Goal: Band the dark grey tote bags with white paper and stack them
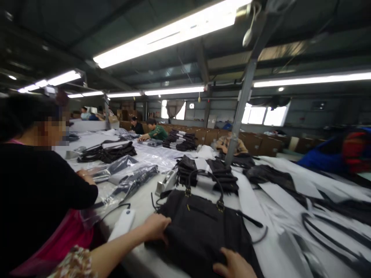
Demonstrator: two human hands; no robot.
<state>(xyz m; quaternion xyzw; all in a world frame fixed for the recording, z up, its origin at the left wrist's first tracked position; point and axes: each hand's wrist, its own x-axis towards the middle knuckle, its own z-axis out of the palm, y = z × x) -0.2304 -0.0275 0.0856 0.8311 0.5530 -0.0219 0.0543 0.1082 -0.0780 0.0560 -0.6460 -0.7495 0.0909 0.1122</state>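
Observation:
A black handbag [199, 227] lies on the table before me, its two upright handles with brass-coloured fittings at the far side. At its left edge, my left hand [156, 228] grips the black material. Lower down, my right hand [235, 265] has its fingers bent onto the bag's near right part; the frame's bottom edge cuts this hand off. Dark straps [249, 219] stick out beside the bag on the right. Just beyond it stand a tape dispenser [166, 182] and a stack of folded black bags [223, 175] with a white band across it.
A white power strip [123, 223] with a cable lies left of my forearm. Plastic-wrapped goods [130, 181] lie near a co-worker in black [43, 200]. A metal post [241, 112] rises behind the bags. Another dispenser [301, 251] and loose black straps [333, 235] are at right.

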